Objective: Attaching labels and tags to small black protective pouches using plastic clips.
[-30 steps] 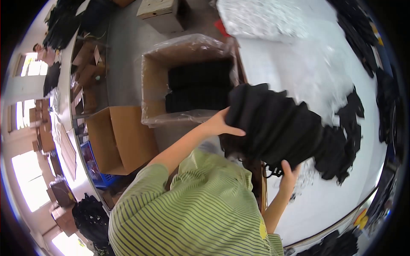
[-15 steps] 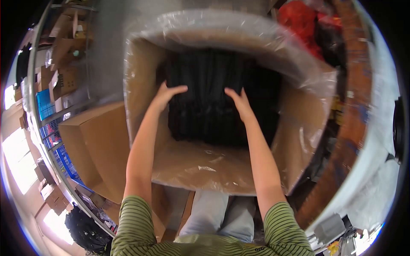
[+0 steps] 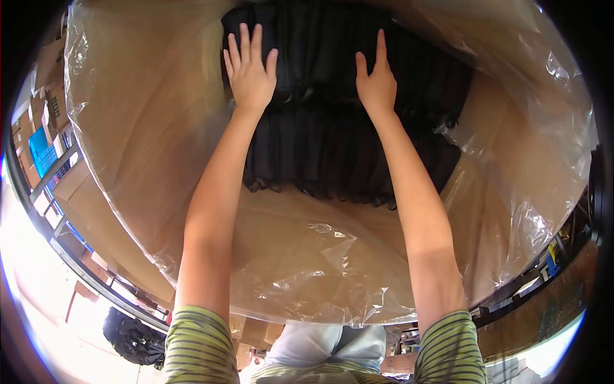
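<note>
So, the far row of folded black cloth lay right under and between the two hands, deep inside the big carton with the clear plastic liner. Its long axis ran left to right across the box, with the right end seeming to slant a bit toward the person, though the fisheye may have bent that some. The left hand was nearer an end, out by the row's left edge, while the right hand sat closer to the middle, with plenty of cloth running on past it to the right.

As for the hands, the left one was palm down with its fingers fanned out. The right had thumb and index stretched apart, but its other fingers were tucked out of sight, so I couldn't tell if they'd caught any cloth.

The folds themselves pointed away from the person, crosswise to the row. The near row of black cloth sat just beside it on the person's side, lined up much the same, with little loops along its near edge.
</note>
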Available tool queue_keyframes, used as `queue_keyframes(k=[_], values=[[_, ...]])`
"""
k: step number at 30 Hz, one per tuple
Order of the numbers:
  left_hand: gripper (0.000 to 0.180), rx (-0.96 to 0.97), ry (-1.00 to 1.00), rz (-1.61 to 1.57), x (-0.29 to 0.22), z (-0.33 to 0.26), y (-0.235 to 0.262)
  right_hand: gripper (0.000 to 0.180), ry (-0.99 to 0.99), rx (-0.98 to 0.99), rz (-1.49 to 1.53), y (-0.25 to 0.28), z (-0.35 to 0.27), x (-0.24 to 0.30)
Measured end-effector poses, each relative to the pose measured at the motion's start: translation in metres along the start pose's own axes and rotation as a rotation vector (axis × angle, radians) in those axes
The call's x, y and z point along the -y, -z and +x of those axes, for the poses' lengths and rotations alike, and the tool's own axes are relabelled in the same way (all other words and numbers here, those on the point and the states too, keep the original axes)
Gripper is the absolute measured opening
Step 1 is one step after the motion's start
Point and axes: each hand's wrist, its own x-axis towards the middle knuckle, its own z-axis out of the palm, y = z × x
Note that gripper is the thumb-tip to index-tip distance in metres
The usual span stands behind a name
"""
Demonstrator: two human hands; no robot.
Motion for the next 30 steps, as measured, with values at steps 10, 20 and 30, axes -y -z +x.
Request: queue_keyframes(k=[10, 20, 30], values=[[0.064, 0.131, -0.328, -0.058, -0.085, 0.011, -0.022, 0.062, -0.001, 0.034, 0.289, -0.009, 0.007, -0.028], [0.058, 0.179, -0.23, -0.285, -0.093, -0.01, -0.004, 0.072, -0.033, 0.092, 0.453, 0.001, 0.002, -0.021], [0.055, 0.599, 0.045, -0.659, -0.161, -0.12, 0.239, 0.063, -0.113, 0.196, 0.439, 0.077, -0.134, -0.016]])
